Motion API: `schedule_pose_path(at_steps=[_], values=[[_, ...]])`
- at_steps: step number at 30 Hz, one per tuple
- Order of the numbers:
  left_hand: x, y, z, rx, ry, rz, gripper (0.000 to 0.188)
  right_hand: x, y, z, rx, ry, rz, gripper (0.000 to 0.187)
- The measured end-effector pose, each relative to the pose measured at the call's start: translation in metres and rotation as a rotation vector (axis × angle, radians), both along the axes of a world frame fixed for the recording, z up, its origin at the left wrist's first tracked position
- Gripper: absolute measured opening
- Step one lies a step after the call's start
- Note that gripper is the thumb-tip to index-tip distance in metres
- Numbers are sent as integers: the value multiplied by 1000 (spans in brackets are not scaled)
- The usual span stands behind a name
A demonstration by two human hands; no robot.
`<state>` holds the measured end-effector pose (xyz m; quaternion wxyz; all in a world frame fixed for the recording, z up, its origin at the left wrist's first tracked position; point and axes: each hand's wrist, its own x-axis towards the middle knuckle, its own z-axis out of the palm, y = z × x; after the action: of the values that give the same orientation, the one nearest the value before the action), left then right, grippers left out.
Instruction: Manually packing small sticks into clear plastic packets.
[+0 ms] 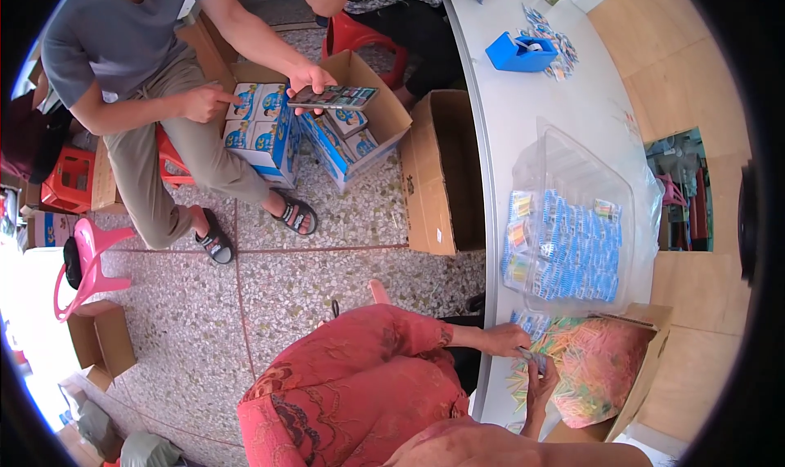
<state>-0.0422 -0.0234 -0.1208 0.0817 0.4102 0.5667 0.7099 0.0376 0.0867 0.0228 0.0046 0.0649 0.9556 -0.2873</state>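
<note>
One small blue-grey item, kind indistinct.
It is grasped by the left hand and the right hand, near the clear rectangular plastic tub on the white surface.

Bright, soft light fills the scene, strongest at the left rim, where the background burns out to white. The smooth white counter carries a pale sheen, and small highlights glint on the clear rectangular plastic tub. Beside the counter's long edge, the tall brown cardboard box is deeply shadowed inside. That edge bows with fisheye distortion; black fills the corners, bluish fringing lines the rim, and fine detail looks soft.
</note>
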Motion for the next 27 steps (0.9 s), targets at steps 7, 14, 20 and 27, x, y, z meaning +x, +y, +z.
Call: schedule_pose_path(at_steps=[7,14,20,27], values=[[-1,-4,3,15,0,1,19,9,17,-9,22,-14,5,9],[1,-5,4,-51,-31,-11,20,21,18,-16,-286,55,-216,26],[1,-5,6,-36,-64,15,20,53,45,-40,131,-67,-8,38],[-1,-6,6,-26,-53,2,20,50,43,-58,523,56,265,34]])
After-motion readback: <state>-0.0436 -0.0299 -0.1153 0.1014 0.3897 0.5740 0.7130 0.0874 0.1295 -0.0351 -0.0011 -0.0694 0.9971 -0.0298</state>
